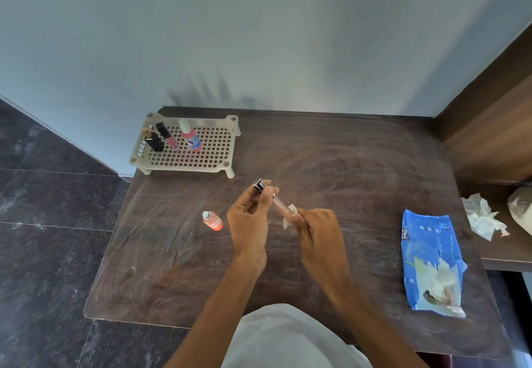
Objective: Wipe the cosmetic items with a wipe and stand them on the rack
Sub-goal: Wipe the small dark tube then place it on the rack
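Note:
My left hand (pixel 250 218) grips the black-capped end of a clear pink lip gloss tube (pixel 278 203), held tilted above the table. My right hand (pixel 316 232) pinches a small white wipe (pixel 290 215) around the tube's lower end. A small orange bottle (pixel 213 220) with a white cap lies on the table just left of my left hand. The beige perforated rack (pixel 201 154) sits at the back left and holds a black and gold bottle (pixel 152 139), a black-capped pink tube (pixel 168 136) and a pink bottle with a blue label (pixel 190 137).
A blue pack of wipes (pixel 431 261) lies on the right part of the dark wooden table (pixel 345 166). Crumpled used wipes (pixel 483 218) rest on a lower shelf at the far right. A wall runs behind the table, and dark floor lies to the left.

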A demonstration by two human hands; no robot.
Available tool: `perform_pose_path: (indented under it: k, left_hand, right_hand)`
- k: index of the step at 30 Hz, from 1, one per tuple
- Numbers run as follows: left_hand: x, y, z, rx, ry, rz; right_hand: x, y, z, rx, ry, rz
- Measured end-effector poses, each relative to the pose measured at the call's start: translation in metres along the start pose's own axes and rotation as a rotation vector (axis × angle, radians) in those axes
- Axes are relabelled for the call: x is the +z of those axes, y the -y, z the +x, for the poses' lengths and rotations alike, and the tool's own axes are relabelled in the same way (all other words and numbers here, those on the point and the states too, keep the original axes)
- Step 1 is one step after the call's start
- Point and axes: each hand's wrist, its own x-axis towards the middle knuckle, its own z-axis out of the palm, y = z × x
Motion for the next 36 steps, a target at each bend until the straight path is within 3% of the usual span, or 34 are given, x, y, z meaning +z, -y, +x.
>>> perform_pose_path:
  k: [11,13,16,17,21,27,36]
  left_hand:
    - [0.0,0.001,0.006,-0.018,0.002,-0.042]
    - [-0.001,0.004,0.006,-0.055,0.037,-0.053]
    - [-0.002,0.004,0.007,-0.105,0.113,-0.059]
    - [-0.002,0.003,0.006,-0.118,0.13,-0.063]
    - [0.003,0.003,0.002,-0.133,0.171,-0.082]
    - [0.008,0.006,-0.004,-0.141,0.141,-0.081]
    - [0.017,0.018,-0.024,-0.144,0.177,0.065]
  right_hand:
    - [-0.006,0.007,0.003,0.0,0.013,-0.053]
    - [-0.014,0.006,0.001,0.13,0.026,0.058]
    - [-0.029,0.013,0.006,0.436,-0.011,0.413]
    - [-0.032,0.014,0.007,0.455,-0.027,0.459]
    - [-0.035,0.021,0.008,0.347,-0.058,0.456]
    - [-0.017,0.025,-0.004,0.058,-0.142,0.184]
    - [-0.016,0.038,0.02,-0.029,-0.298,0.143]
